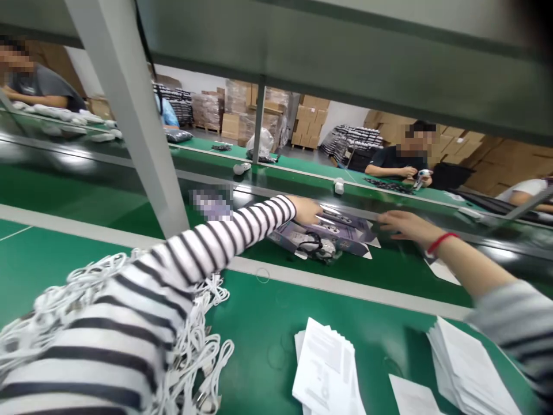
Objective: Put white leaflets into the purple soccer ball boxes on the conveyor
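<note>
My left hand [307, 211], in a black-and-white striped sleeve, reaches out to the belt, its fingers closed at the edge of a purple printed box [354, 248]. That box lies on its side with its end flaps open. A white device [326, 249] and a black cable [310, 242] show at its near side. A second printed box [352, 220] lies right behind it. To the right of the flaps hovers my right hand [408, 225], a red band at the wrist, fingers stretched out and holding nothing. Part of my left fingers is hidden.
White coiled cables [194, 346] heap up at left. Leaflet stacks [328, 366] [470, 369] lie on the green table in front. A metal post [129, 109] and overhead shelf [302, 52] frame the belt. White devices [339, 185] sit farther back; co-workers [397, 158] sit opposite.
</note>
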Tool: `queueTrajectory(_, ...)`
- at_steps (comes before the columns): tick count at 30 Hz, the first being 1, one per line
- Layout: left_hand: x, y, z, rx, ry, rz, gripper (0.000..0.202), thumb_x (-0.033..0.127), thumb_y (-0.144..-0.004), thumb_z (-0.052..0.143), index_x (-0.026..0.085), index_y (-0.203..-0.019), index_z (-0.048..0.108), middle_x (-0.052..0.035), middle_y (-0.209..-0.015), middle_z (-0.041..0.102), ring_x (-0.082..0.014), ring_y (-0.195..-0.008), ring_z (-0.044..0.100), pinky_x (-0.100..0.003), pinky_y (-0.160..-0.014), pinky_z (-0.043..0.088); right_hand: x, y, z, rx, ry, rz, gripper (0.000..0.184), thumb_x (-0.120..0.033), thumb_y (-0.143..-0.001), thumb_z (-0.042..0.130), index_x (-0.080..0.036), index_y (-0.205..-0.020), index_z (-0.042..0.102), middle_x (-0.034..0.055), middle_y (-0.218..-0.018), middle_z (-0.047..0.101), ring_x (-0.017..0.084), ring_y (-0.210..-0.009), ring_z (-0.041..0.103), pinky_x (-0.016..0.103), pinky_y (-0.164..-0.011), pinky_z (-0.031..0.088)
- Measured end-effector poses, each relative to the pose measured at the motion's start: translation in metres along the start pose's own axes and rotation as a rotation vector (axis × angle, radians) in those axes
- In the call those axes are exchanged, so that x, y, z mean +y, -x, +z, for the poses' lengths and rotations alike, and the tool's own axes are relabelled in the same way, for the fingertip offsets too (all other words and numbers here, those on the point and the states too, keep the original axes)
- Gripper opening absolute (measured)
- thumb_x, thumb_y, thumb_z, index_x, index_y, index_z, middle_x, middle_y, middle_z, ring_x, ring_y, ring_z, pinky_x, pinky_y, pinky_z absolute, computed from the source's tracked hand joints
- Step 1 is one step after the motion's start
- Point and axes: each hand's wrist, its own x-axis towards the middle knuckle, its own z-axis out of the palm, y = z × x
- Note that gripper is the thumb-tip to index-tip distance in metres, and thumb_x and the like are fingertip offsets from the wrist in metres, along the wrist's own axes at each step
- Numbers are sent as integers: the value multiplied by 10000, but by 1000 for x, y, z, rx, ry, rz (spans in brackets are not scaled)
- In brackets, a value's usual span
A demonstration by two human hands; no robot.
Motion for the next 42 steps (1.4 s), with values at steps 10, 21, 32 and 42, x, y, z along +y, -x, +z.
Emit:
queueTrajectory(10,36,253,108,-154,-43,259,549,426,-511,845,344,-1022,662,-48,-1033,615,-222,-775,543,-280,-595,328,39,201,118,-658,186,-609,1008,-440,-518,794,-242,-1416,382,91,-1493,281,390,-1363,223,562,-1118,116)
queueTrajectory(21,30,247,141,138,-214,320,355,544,-714,684,198,-702,605,-18,-782,619,-138,-583,479,-286,-486,294,87,182,140,-522,69,-347,801,-445,-603,717,-247,-1322,424,127,-1377,468,323,-1247,456,414,-1008,426)
queueTrajectory(32,37,229,115,119,-7,243,299,483,-916,452,212,-833,546,-1,-590,590,-154,-487,480,-276,-456,270,92,189,121,-236,76,-441,465,-594,-751,543,-267,-1072,625,104,-1276,563,333,-1174,516,430,-947,473)
queueTrajectory(42,40,99,66,447,770,-122,419,535,-957,182,201,-819,393,34,-607,422,-115,-484,435,-234,-480,356,92,169,100,-550,-530,-46,424,-634,-728,592,-214,-776,570,41,-760,656,210,-730,615,280,-630,491)
